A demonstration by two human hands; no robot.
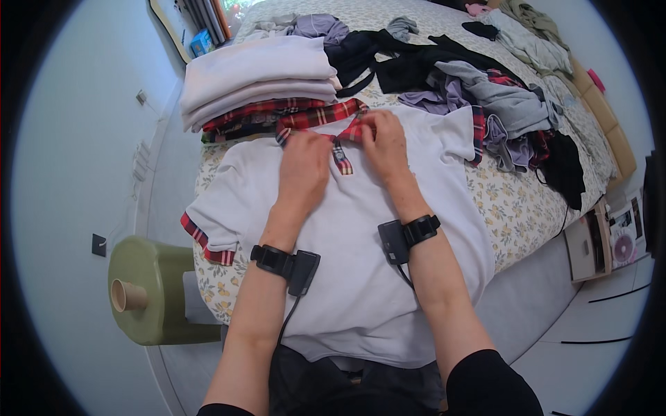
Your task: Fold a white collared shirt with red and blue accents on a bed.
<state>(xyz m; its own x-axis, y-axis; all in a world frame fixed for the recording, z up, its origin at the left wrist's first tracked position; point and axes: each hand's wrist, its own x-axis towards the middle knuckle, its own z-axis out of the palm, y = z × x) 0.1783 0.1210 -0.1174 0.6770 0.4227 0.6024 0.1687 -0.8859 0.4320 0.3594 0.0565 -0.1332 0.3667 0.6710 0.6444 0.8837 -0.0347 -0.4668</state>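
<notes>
A white short-sleeved polo shirt lies spread face up on the bed, its hem towards me. Its collar and sleeve cuffs are red plaid, and a short plaid placket runs down from the neck. My left hand is on the left side of the collar, fingers curled over its point. On the collar's right side, my right hand pinches the plaid cloth between thumb and fingers. The fingertips of my left hand are partly hidden. Each wrist wears a black strap with a small cabled box.
Beyond the shirt stands a stack of folded garments, white above plaid. A heap of grey, purple and black clothes lies to the right on the floral bedsheet. At left, a green stool holds a beige cup.
</notes>
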